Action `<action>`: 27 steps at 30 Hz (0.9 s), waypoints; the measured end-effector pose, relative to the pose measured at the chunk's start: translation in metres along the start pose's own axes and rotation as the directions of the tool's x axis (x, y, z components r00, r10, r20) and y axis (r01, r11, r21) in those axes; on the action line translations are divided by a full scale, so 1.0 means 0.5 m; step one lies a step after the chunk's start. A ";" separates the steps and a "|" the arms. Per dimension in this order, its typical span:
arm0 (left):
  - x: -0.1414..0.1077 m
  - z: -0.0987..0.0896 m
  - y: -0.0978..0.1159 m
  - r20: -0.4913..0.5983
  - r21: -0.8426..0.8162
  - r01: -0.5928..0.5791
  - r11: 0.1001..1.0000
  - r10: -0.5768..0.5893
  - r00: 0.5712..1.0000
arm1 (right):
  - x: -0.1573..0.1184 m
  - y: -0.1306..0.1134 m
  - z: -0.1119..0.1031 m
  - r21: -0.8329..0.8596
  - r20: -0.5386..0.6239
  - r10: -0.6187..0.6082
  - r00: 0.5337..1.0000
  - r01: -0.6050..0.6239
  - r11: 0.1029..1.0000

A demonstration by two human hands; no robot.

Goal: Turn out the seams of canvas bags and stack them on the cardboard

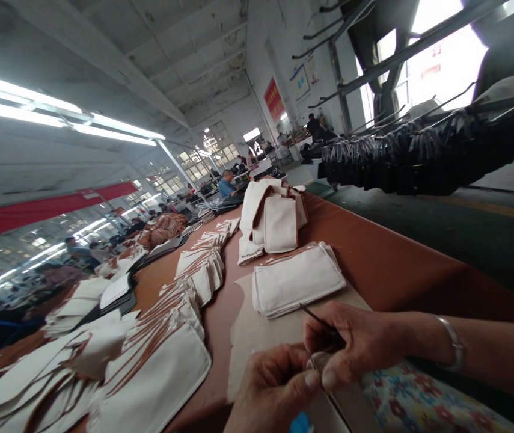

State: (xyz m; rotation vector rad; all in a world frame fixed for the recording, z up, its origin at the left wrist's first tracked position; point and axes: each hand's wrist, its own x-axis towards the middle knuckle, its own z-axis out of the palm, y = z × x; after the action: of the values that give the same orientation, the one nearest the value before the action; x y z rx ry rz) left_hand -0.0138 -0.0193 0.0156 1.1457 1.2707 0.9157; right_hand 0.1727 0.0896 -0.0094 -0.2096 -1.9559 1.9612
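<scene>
My left hand (279,382) pinches the edge of a light beige piece (329,412) low in the view. Close beside it, my right hand (351,343) holds the same edge between thumb and fingers, and a thin dark pointed tool (317,316) sticks out from that hand toward the upper left. The thumb tips nearly touch. Just beyond the hands lies a stack of white rectangular pieces (299,279) on a beige sheet (252,337). Behind that stack rises a pile of white pieces with brown edges (279,222).
Overlapping rows of white pieces (157,373) run along the left of the brown table (351,240). Black items hang from a metal rack (396,156) at the right. A person in blue (226,185) is farther back. Floral fabric (419,397) shows beneath my right forearm.
</scene>
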 end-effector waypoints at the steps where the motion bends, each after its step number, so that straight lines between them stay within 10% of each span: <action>1: -0.001 0.002 0.002 0.000 0.003 0.011 1.000 -0.011 1.000 | 0.001 0.000 0.000 -0.016 -0.006 0.007 1.000 -0.007 1.000; 18: 0.003 0.022 -0.006 -0.135 0.231 0.018 0.973 0.014 0.991 | 0.002 -0.001 0.014 -0.135 -0.151 0.125 0.981 -0.146 0.980; 27: 0.007 0.041 0.008 -0.163 0.598 -0.092 0.796 0.234 0.959 | 0.000 0.005 0.040 -0.368 -0.377 -0.071 0.923 -0.079 0.926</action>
State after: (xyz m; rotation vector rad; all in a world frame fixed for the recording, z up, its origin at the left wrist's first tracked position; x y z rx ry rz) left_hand 0.0073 -0.0178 0.0175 1.6942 1.7389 0.8159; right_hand 0.1654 0.0708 -0.0111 -0.6486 -2.0333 1.3866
